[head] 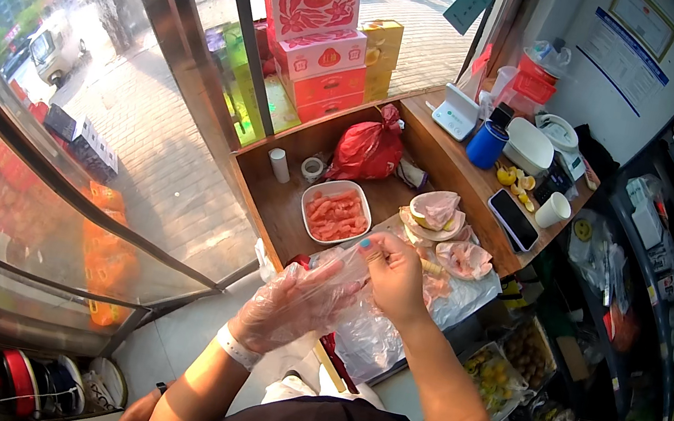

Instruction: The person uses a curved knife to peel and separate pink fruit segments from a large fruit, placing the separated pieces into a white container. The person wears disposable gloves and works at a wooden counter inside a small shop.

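Observation:
My left hand (301,299) wears a clear plastic glove, and its fingers are spread with nothing held in them. My bare right hand (396,278) pinches the glove's loose plastic near the left fingertips. Beyond them, a white bowl (304,232) holds peeled red pomelo flesh (336,214) in a wooden tray. To the right, thick pomelo peels (435,211) are piled by a crumpled clear plastic bag (455,306) that hangs over the near edge of the tray.
The wooden tray (276,250) also holds a knotted red plastic bag (367,152), a tape roll (312,169) and a white cylinder (279,165). On the side ledge are a smartphone (512,220), a paper cup (553,210) and a blue container (487,144). Another person's hand (139,409) shows low at left.

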The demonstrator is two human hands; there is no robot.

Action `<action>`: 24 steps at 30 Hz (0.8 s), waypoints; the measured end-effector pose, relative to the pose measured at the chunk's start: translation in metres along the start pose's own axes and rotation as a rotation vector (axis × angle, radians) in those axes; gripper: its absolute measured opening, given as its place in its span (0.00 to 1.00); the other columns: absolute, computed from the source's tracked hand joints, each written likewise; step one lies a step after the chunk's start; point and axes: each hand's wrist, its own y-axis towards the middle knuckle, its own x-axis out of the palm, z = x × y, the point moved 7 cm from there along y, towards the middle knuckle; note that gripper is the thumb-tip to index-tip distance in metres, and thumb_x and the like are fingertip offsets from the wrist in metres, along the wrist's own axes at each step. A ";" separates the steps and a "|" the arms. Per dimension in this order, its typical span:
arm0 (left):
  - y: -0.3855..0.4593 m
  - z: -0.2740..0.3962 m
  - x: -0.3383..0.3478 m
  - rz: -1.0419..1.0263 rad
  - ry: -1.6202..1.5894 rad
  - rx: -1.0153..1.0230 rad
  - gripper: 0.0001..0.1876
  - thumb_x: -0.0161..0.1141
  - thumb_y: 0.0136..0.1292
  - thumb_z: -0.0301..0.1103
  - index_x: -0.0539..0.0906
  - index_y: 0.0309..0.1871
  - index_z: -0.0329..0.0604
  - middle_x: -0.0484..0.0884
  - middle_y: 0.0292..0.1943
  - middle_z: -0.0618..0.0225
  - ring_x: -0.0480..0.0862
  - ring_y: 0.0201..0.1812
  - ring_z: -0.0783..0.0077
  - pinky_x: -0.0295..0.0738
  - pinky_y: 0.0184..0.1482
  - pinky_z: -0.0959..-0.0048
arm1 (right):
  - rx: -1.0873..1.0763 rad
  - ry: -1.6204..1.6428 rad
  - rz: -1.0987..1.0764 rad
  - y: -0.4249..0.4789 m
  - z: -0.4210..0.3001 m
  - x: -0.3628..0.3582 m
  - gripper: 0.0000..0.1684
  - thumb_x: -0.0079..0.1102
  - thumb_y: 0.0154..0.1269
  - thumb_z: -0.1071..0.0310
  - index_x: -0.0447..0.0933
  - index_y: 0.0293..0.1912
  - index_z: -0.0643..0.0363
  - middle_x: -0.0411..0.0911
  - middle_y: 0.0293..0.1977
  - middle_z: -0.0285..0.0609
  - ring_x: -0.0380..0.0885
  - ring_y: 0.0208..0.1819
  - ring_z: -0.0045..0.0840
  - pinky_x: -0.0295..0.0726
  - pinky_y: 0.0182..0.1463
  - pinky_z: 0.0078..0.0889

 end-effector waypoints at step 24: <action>0.036 -0.018 -0.031 0.098 0.007 0.045 0.35 0.54 0.65 0.49 0.58 0.70 0.42 0.62 0.68 0.55 0.63 0.68 0.57 0.55 0.68 0.57 | 0.391 0.151 -0.076 -0.004 0.092 -0.029 0.14 0.53 0.68 0.62 0.74 0.31 0.62 0.70 0.20 0.32 0.66 0.19 0.13 0.65 0.21 0.21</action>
